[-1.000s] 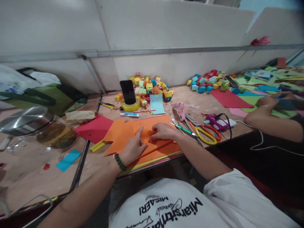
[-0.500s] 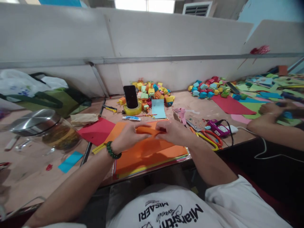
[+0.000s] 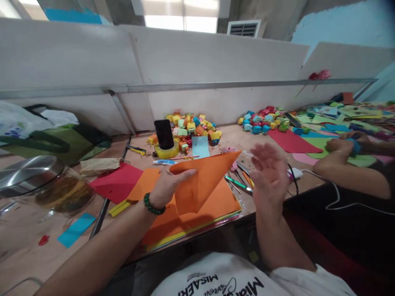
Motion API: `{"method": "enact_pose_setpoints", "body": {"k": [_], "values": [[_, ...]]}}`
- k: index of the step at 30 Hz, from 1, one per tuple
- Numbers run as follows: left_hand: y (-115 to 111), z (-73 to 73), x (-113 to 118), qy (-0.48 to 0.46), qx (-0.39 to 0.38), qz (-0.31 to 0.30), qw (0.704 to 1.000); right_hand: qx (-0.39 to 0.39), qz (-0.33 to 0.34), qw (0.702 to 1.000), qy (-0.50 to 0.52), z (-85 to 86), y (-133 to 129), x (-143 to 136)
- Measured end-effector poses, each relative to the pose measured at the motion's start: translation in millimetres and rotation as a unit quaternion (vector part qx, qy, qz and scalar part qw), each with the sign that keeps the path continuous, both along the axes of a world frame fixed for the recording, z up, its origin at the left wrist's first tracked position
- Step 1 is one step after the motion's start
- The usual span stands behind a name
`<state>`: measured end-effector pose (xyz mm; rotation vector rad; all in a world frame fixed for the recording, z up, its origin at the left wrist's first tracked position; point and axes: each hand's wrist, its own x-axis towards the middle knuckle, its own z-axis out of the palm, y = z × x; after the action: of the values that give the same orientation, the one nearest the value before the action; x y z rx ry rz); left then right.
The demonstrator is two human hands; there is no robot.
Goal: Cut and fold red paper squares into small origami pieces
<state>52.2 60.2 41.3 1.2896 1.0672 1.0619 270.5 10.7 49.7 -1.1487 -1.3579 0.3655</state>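
Observation:
My left hand point(image 3: 169, 185) grips a folded sheet of orange paper point(image 3: 205, 174) at its left side, thumb on top. The sheet is raised and comes to a point at the upper right. Below it lies a stack of coloured paper point(image 3: 216, 209), orange on top with yellow and other edges showing. My right hand point(image 3: 270, 170) is lifted to the right of the sheet, fingers spread, blurred by motion and holding nothing. Scissors point(image 3: 242, 185) lie on the table between the sheet and my right hand.
Small coloured paper cubes point(image 3: 185, 129) are heaped behind a phone point(image 3: 164, 135) on a yellow tape roll point(image 3: 167, 151). A glass teapot point(image 3: 58, 189) stands at left near a blue paper strip point(image 3: 77, 230). Another person's hands point(image 3: 342, 146) work at right beside a red sheet point(image 3: 296, 141).
My right hand has let go of the orange paper and moved right, opening. My left hand keeps hold of the sheet, now raised and turned to show a pointed fold. The view has shifted slightly.

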Motion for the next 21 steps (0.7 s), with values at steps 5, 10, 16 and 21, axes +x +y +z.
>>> {"method": "enact_pose_setpoints", "body": {"k": [5, 10, 16, 21], "values": [[-10.3, -13.0, 20.1, -0.092, -0.007, 0.040, 0.995, -0.162, 0.210, 0.942, 0.207, -23.7, 20.7, -26.4], [-17.8, -13.9, 24.9, -0.121, -0.050, 0.031, 0.991, -0.163, 0.151, 0.935, 0.278, -49.4, 26.9, -33.4], [-7.8, -15.6, 14.7, -0.088, -0.006, 0.068, 0.994, -0.160, 0.094, 0.957, 0.225, -42.9, 21.6, -34.3], [-7.8, -14.5, 15.8, -0.094, -0.036, 0.056, 0.993, -0.146, 0.077, 0.965, 0.205, -41.3, 15.0, -40.0]]}}
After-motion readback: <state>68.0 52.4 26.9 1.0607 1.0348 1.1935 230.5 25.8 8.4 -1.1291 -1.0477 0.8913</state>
